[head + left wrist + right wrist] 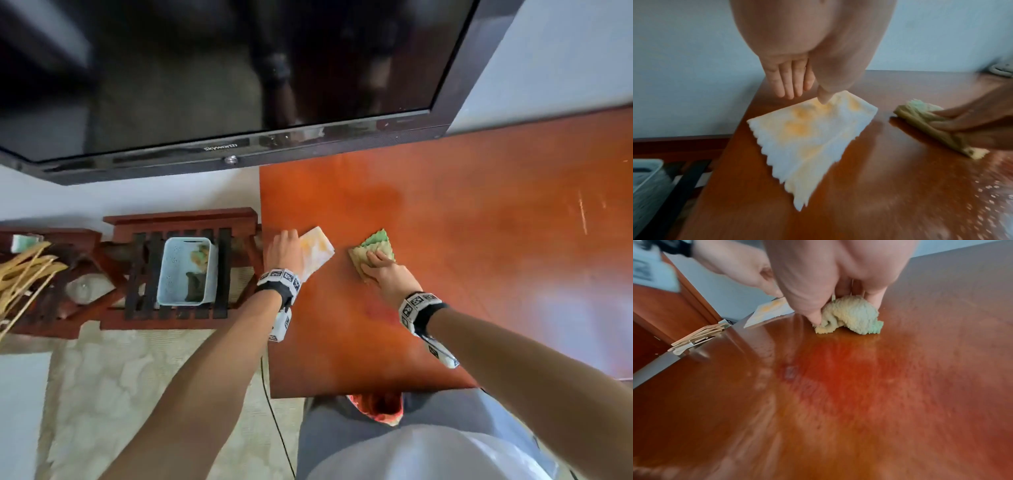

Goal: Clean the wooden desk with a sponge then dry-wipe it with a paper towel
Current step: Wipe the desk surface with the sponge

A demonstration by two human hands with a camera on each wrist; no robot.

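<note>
The reddish wooden desk [462,240] has a damp sheen near its front left. A white paper towel [317,251] with yellow-orange stains lies flat by the desk's left edge. My left hand [284,250] hovers over its far corner with fingers straight [789,81], and only the thumb tip touches the paper towel [807,138]. To its right, my right hand [380,270] grips a bunched yellow-green sponge [373,248] and presses it on the desk. In the right wrist view the thumb and fingers pinch the sponge [853,316].
A large dark TV [205,85] overhangs the desk's back edge. Left of the desk stands a low slatted wooden rack [178,219] holding a light blue basket [171,274]. Pale sticks [24,270] lie further left. A black cable [274,418] runs over the floor.
</note>
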